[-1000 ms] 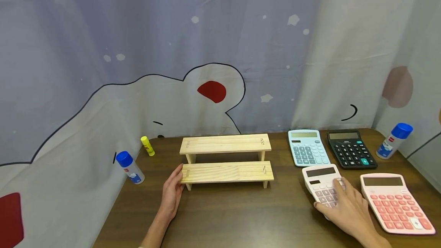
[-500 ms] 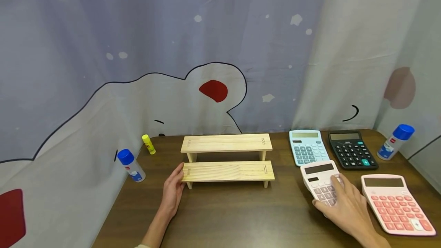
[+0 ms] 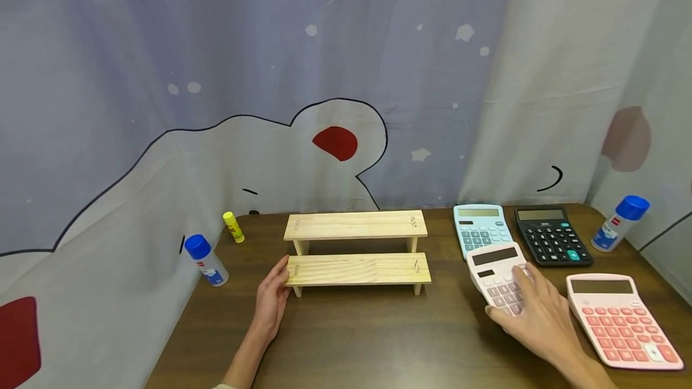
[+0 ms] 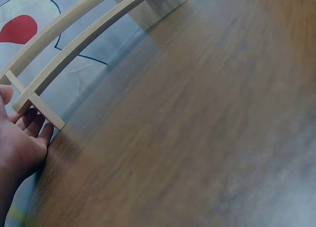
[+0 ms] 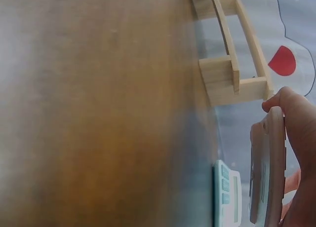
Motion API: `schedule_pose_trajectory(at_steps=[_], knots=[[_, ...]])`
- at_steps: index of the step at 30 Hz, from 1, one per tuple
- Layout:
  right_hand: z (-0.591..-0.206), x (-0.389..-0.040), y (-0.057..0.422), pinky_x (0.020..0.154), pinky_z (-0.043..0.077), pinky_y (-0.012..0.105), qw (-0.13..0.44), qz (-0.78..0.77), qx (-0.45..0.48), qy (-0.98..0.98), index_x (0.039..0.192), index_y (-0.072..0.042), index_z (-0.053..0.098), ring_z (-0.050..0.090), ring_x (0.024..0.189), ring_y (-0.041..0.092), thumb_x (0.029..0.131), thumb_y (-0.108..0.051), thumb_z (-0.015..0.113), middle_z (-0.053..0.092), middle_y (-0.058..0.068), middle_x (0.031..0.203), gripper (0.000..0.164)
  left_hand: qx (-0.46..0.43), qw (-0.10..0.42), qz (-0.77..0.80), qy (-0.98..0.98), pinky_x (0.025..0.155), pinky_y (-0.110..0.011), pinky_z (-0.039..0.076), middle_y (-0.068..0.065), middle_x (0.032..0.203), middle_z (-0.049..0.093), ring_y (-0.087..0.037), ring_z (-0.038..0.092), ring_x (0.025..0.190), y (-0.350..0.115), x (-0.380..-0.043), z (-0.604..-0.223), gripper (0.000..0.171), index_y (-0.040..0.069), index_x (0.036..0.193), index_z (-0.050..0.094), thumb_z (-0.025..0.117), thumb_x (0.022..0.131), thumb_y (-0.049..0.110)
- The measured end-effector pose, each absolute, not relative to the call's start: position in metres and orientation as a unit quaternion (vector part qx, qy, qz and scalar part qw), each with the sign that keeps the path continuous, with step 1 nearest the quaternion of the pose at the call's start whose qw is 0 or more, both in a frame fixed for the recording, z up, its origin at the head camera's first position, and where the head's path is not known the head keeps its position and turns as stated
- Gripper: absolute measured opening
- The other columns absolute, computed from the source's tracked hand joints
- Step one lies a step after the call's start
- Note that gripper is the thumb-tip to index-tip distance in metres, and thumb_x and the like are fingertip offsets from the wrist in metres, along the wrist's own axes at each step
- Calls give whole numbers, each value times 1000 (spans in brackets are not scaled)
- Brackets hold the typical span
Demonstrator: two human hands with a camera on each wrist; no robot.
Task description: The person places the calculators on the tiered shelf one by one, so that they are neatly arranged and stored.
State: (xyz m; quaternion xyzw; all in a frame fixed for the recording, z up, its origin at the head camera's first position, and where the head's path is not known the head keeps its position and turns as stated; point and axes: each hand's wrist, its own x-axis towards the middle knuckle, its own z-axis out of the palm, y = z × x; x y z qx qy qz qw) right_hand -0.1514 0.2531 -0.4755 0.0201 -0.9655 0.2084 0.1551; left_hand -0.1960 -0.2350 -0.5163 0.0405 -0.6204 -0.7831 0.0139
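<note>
Backed by a pale printed curtain (image 3: 243,47), a brown wood-grained table (image 3: 357,341), faintly shiny in front. Held tilted above it by the right hand's grip (image 3: 540,317), closed on the edges: a whitish calculator (image 3: 500,275), just left of the pink calculator (image 3: 622,323). Clasped around the wooden rack's (image 3: 357,269) lower left end: the left hand's grip (image 3: 270,302), unmoved. Since a second ago, whitish calculator shifted leftward and farther away, covering more of the light blue calculator (image 3: 481,224).

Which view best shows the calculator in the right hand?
Head view: the calculator faces the camera, its display and several keys visible, though the right hand covers part of it. The right wrist view catches it nearly edge-on with some underside; the left wrist view doesn't show it.
</note>
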Motion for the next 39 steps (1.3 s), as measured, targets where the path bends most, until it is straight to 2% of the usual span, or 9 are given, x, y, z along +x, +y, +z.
schedule_pose_trajectory(at_steps=[12, 15, 20, 24, 33, 39], knots=[[-448, -166, 237, 92, 29, 65, 188, 225, 51, -955, 145, 1, 41, 35, 128, 54, 68, -44, 82, 33, 29, 150, 99, 51, 16, -781, -622, 96, -12, 43, -15, 163, 25, -8, 40, 136, -235, -197, -517, 55, 5, 157, 27, 41, 106, 18], [-442, -169, 233, 93, 28, 65, 192, 229, 59, -953, 145, 1, 41, 35, 129, 53, 68, -43, 83, 33, 28, 151, 99, 52, 19, -781, -622, 95, -12, 43, -16, 163, 24, -12, 39, 139, -235, -197, -517, 55, 4, 157, 26, 42, 106, 17], [-433, -173, 226, 93, 29, 65, 203, 231, 75, -949, 145, 1, 42, 35, 128, 54, 67, -44, 83, 34, 28, 151, 99, 48, 16, -781, -623, 95, -11, 43, -16, 164, 22, -24, 29, 146, -234, -197, -517, 55, 4, 158, 25, 40, 106, 17], [-426, -176, 221, 93, 29, 65, 207, 232, 84, -947, 145, -1, 42, 34, 129, 53, 66, -44, 83, 35, 27, 151, 99, 46, 15, -783, -620, 95, -11, 43, -17, 164, 22, -25, 27, 147, -233, -197, -518, 55, 4, 158, 25, 41, 106, 16], [-420, -182, 205, 97, 28, 66, 201, 238, 103, -945, 146, -1, 42, 34, 132, 54, 67, -42, 82, 35, 28, 152, 97, 47, 16, -780, -624, 96, -12, 43, -16, 163, 24, -14, 37, 141, -233, -196, -518, 55, 5, 157, 27, 42, 106, 16], [-422, -184, 193, 100, 27, 68, 196, 241, 117, -943, 144, 0, 43, 35, 130, 55, 68, -41, 80, 36, 28, 152, 95, 47, 19, -784, -619, 96, -11, 43, -15, 163, 27, -3, 45, 131, -234, -196, -519, 55, 5, 157, 28, 44, 106, 16]])
